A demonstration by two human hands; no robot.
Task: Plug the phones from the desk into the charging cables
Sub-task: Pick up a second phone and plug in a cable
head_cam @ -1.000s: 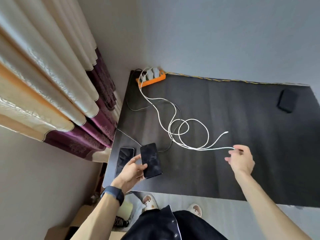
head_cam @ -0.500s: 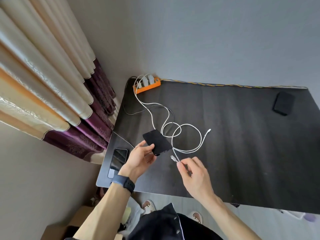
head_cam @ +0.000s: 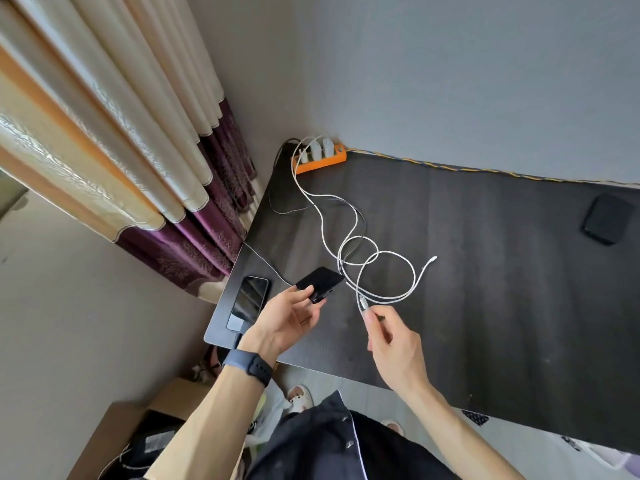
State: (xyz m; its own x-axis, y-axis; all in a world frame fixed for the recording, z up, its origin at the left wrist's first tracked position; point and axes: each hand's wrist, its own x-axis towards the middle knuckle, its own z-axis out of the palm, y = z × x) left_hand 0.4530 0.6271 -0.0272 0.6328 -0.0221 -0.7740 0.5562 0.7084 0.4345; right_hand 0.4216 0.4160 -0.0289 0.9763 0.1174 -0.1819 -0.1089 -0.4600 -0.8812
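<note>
My left hand (head_cam: 287, 318) holds a black phone (head_cam: 320, 282) lifted off the dark desk (head_cam: 485, 289), its bottom port turned toward my right hand. My right hand (head_cam: 391, 337) pinches the plug end of a white charging cable (head_cam: 362, 301), a short gap from the phone. A second white cable (head_cam: 414, 271) lies looped on the desk with its free plug (head_cam: 432, 260) pointing right. Both cables run back to white chargers in an orange power strip (head_cam: 320, 161) at the far left corner. A second phone (head_cam: 249, 301) lies screen up at the desk's near left corner.
A black rectangular object (head_cam: 607, 218) lies at the desk's far right. A thin dark cable (head_cam: 287, 211) trails across the left part of the desk. Curtains (head_cam: 121, 133) hang to the left. Cardboard boxes (head_cam: 138, 441) stand on the floor below the desk's left edge.
My left hand lifted the black phone off the desk and turned it. My right hand drew the cable plug leftward, close to the phone. The cable loops shifted left.
</note>
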